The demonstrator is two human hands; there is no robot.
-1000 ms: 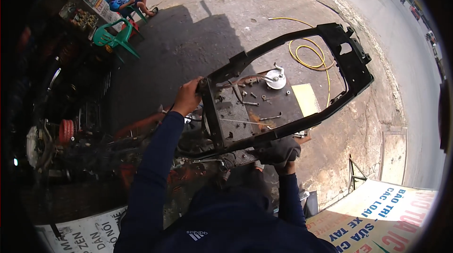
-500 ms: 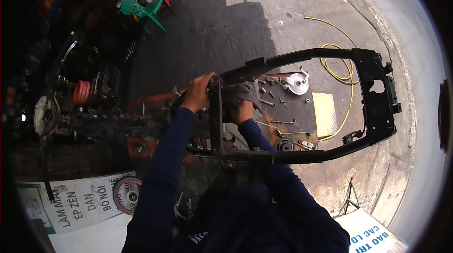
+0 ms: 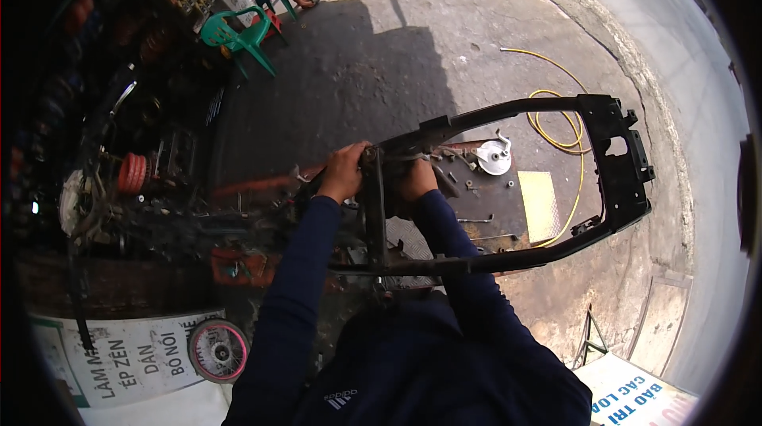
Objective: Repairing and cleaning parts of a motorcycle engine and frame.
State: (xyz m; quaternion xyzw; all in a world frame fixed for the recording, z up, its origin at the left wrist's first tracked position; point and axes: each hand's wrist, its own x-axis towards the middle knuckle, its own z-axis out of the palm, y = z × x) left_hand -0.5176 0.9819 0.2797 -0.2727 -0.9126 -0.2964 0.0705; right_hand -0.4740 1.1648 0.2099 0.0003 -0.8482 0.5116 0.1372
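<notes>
A black motorcycle frame [image 3: 508, 263] stretches across in front of me, its looped rear end at the right. Against the upper end of its crossbar, my left hand [image 3: 344, 173] is closed on the frame's joint. Just right of that bar, inside the loop, my right hand [image 3: 416, 180] is closed on a dark grey rag, pressed near the upper rail. Little of the rag shows now, and its fingertips are partly hidden by the frame. My right forearm passes over the lower rail.
Beyond the frame lie a white brake plate [image 3: 494, 158], loose bolts, tools and a yellow perforated sheet [image 3: 540, 205]. A yellow hose [image 3: 583, 188] coils at the right. Green chairs [image 3: 242, 35] and a seated person are far left; a pink-rimmed wheel [image 3: 218, 350] leans near left.
My right hand has moved up toward the upper rail with the rag. My left hand stays at the joint. The whole view has shifted slightly.
</notes>
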